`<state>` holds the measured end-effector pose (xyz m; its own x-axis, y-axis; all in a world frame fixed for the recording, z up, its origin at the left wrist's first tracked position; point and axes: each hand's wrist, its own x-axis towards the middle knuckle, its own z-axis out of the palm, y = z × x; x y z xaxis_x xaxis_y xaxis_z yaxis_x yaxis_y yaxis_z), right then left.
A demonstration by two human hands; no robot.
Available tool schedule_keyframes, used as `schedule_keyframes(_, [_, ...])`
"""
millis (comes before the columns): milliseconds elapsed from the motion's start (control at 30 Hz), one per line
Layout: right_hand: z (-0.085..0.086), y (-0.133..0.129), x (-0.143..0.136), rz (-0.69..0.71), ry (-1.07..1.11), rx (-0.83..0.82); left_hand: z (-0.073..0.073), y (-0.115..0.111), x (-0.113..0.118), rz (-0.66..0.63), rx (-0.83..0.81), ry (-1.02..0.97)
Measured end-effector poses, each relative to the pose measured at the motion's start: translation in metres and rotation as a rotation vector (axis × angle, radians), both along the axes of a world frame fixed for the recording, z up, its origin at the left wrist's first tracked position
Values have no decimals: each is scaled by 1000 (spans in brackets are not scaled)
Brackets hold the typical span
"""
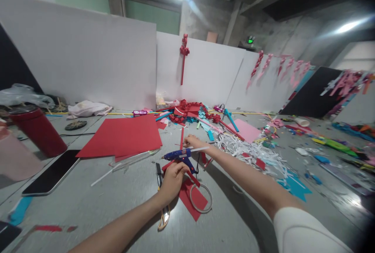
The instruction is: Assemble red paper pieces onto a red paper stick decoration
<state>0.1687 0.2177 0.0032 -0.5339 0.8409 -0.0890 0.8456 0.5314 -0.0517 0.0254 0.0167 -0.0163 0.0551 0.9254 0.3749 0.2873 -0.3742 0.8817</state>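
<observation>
My left hand [172, 180] is closed, thumb and fingers pinched on a folded red paper strip [193, 178] that shows on both sides of the fingers. Just beyond it lies a blue glue gun [178, 154] with a white glue stick out of its back, its nozzle pointing left. My right hand [193, 142] reaches past the glue gun, fingers curled against a narrow red paper strip [182, 135]; the fingertips are partly hidden. Under and beside my left wrist is a utility knife [159, 173]. A roll of tape [210, 200] rests on a red paper piece [191, 202].
Red paper sheets [125, 135] lie to the left, near a phone [52, 173] and a red tumbler [38, 130]. White paper shreds [249, 149] spread on the right. Red braided paper [187, 108] lies by the white panel [205, 65], where a red paper ornament [184, 49] hangs.
</observation>
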Motion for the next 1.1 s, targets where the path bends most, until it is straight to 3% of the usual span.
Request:
schedule_keyframes(167, [22, 5, 24, -40, 21, 22, -1, 0, 0, -17, 24, 3])
schedule_keyframes(367, [68, 11, 97, -449, 28, 261, 3, -2, 2, -33, 22, 3])
schedule_keyframes(467, [76, -1, 117, -528, 23, 325, 4, -2, 1, 2, 19, -8])
schedule_keyframes(600, [67, -39, 117, -373, 108, 339, 5, 1, -1, 71, -19, -49])
schedule_keyframes(733, [56, -100, 98, -269, 201, 349, 8, 6, -7, 112, -52, -122])
schedule_keyframes(833, [59, -149, 78, -183, 176, 158, 17, 11, -11, 132, -19, -181])
schedule_keyframes(900, [68, -175, 63, -38, 166, -76, 27, 17, -11, 134, 16, -203])
schedule_keyframes(967, [78, -193, 46, 121, 199, -199, 42, 24, -8, 134, 56, -257])
schedule_keyframes(1100, [82, -211, 4, 161, 179, -100, 80, 42, 4, 104, 120, -341])
